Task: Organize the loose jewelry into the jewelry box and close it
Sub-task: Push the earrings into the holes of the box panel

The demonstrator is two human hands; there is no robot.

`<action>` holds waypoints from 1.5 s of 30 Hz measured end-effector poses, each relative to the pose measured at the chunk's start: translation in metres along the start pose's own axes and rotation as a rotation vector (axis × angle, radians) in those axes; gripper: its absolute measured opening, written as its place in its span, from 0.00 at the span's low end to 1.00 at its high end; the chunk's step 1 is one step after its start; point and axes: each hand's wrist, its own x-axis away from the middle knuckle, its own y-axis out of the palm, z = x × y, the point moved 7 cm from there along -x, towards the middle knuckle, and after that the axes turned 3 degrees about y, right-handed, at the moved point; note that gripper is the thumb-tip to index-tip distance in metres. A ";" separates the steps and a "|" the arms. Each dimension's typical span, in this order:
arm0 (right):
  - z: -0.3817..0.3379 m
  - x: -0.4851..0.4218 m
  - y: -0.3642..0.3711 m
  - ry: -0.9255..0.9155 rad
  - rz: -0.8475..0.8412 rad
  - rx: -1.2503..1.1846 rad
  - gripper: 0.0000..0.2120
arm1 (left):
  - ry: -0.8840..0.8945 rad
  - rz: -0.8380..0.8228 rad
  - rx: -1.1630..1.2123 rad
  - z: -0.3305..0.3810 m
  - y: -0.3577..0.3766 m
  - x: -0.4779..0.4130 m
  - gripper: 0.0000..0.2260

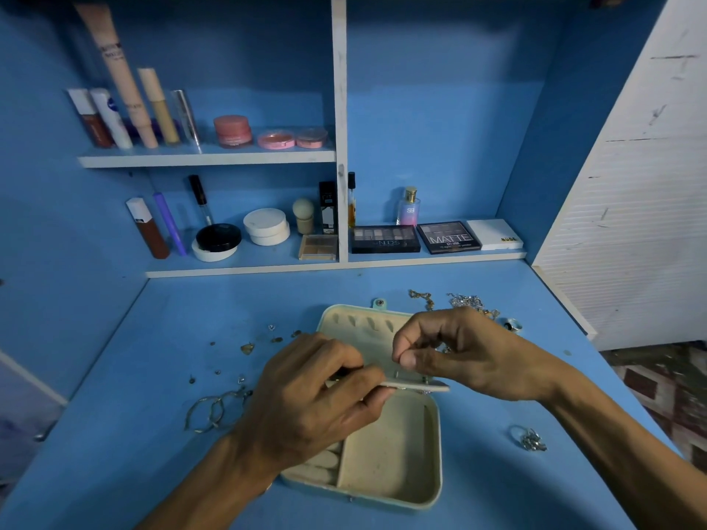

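Both hands grip small things over the open jewelry box (432,472), which sits at the middle of the blue desk (114,434).

Head view: the left hand (306,392) pinches the box's thin cream divider flap (421,386) between thumb and fingers, holding it level above the lower tray. The right hand (459,350) pinches a small piece of jewelry (443,348), too small to identify, just above the flap. Loose pieces lie on the desk: hoops (214,411) and tiny studs (246,348) to the left, chains (470,302) and rings (530,439) to the right.

Likely risks: the tiny piece could slip from the fingertips and drop among the others. A tilted flap could shed whatever is fastened to it. The chains could tangle when lifted.
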 end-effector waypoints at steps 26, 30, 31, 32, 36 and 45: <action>-0.013 -0.006 0.001 0.055 -0.147 0.161 0.05 | -0.008 -0.014 -0.006 0.000 -0.001 0.000 0.09; -0.015 -0.006 -0.002 0.040 -0.140 0.145 0.05 | -0.008 -0.009 -0.003 -0.001 -0.002 -0.001 0.08; -0.015 -0.006 -0.004 0.040 -0.129 0.120 0.04 | -0.007 -0.011 -0.004 -0.001 -0.002 -0.002 0.08; -0.015 -0.007 -0.004 0.041 -0.125 0.102 0.04 | -0.004 -0.014 -0.006 0.000 -0.001 -0.002 0.08; -0.015 -0.007 -0.001 0.041 -0.162 0.125 0.04 | 0.000 -0.017 -0.004 0.000 -0.002 -0.001 0.08; -0.013 -0.009 0.002 0.057 -0.161 0.110 0.05 | 0.009 -0.015 -0.009 0.000 -0.002 -0.001 0.08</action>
